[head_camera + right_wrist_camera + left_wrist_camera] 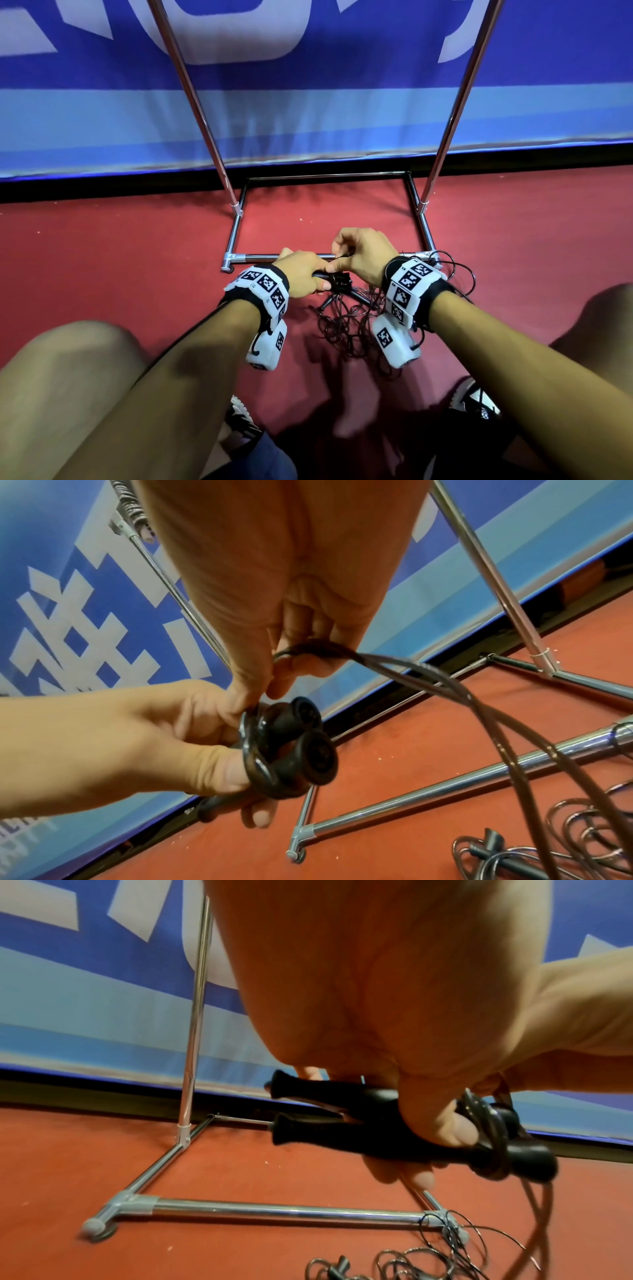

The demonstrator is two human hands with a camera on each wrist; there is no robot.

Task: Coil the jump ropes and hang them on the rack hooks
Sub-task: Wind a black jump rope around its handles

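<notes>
While crouched before rack (pixel 236 236): left hand (pixel 301 274) gripping both rope handles (pixel 342 1134); right hand (pixel 363 257) fingers pinching cord (pixel 428 677).

Two black jump-rope handles (pixel 342 1123) held side by side, level, thin dark cord (pixel 255 753) wrapped around their ends, two strands trailing down. Below, more dark jump ropes (pixel 346 322) tangled loose on the red floor against the chrome rack (pixel 325 256) base's near right corner.
</notes>
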